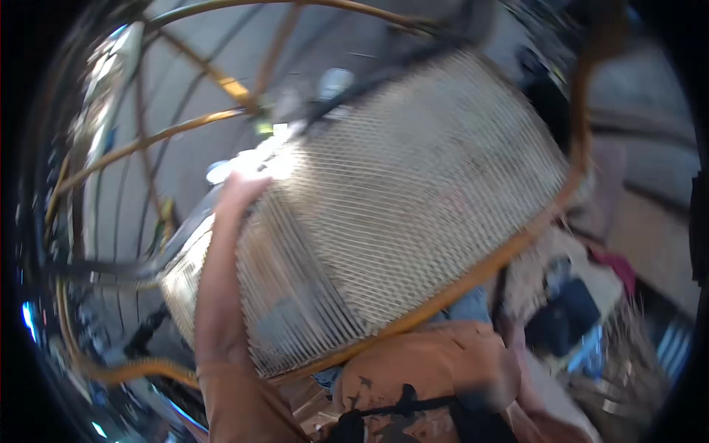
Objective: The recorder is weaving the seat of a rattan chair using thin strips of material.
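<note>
A woven cane panel (413,184) in a brown, rounded wooden or rattan frame (473,269) lies slanted across the view, right in front of my body. Most of it is a close, pale weave; towards its left end, a strip shows only parallel strands (295,310) with gaps between them. My left arm reaches over this left part. At the panel's far edge is my left hand (247,188), its fingers lost in bright glare and blur, so I cannot see what they hold. My right hand does not show.
Curved yellow-brown poles (155,136) form an open framework at the far left. To the right, a dark, square-looking item (565,317) lies among cloth, a blue object (588,354) and dry fibre strands (628,354). Flat boards (653,244) lie at the far right.
</note>
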The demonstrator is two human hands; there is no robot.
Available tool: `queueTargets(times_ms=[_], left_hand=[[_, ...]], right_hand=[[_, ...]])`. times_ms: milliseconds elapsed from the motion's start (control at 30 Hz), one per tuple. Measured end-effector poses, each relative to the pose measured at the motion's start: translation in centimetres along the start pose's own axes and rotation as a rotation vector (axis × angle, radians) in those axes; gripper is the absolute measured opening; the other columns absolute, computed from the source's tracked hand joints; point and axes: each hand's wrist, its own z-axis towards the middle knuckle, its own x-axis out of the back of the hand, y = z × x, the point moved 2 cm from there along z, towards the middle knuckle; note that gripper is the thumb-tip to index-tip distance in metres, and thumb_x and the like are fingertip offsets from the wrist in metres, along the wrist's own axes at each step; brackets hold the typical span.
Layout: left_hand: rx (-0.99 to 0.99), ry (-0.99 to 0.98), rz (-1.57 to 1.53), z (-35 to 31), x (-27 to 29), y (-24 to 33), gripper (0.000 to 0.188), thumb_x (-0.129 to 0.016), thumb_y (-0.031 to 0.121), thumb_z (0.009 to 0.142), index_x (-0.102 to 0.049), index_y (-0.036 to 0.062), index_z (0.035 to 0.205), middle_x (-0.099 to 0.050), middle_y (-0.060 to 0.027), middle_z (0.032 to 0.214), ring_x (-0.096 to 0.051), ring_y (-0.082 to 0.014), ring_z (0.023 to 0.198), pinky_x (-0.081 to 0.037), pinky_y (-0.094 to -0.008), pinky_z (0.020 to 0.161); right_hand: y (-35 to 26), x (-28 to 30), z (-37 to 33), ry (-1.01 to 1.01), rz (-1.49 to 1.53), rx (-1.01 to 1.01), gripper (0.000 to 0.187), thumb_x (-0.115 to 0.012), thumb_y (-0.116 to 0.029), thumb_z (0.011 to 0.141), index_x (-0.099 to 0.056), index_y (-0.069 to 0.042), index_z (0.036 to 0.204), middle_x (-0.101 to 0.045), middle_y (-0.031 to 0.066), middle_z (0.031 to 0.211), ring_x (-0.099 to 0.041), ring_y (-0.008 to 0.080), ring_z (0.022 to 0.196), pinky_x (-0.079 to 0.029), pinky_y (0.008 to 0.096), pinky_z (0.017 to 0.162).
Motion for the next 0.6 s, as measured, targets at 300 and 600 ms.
queueTargets(times_ms=[300,600], left_hand=[[-0.083,0.278,-0.226,-7.2,-1.6,-2.4,0.027,-0.054,0.019,0.091,-0.060,-0.0053,0.100,-0.062,-0.0055,0.088,-0.055,-0.0130,0.081,-0.044,-0.0275,0.078],[0.047,0.349,-0.292,-15.6,-4.3,1.9,0.027,-0.056,0.026,0.092,-0.058,-0.0001,0.086,-0.049,0.0017,0.069,-0.039,-0.0075,0.062,-0.034,-0.0241,0.057]], right_hand=[[3.9,5.9,-1.0,0.498,0.695,-0.267,0.020,-0.054,-0.018,0.090,-0.062,-0.001,0.096,-0.062,0.0154,0.077,-0.061,0.0249,0.070,-0.048,0.0336,0.067],[5.1,4.6,-0.2,0.602,0.915,-0.233,0.014,-0.057,-0.014,0.088,-0.061,-0.004,0.096,-0.058,0.0105,0.072,-0.055,0.0160,0.066,-0.046,0.0289,0.065]])
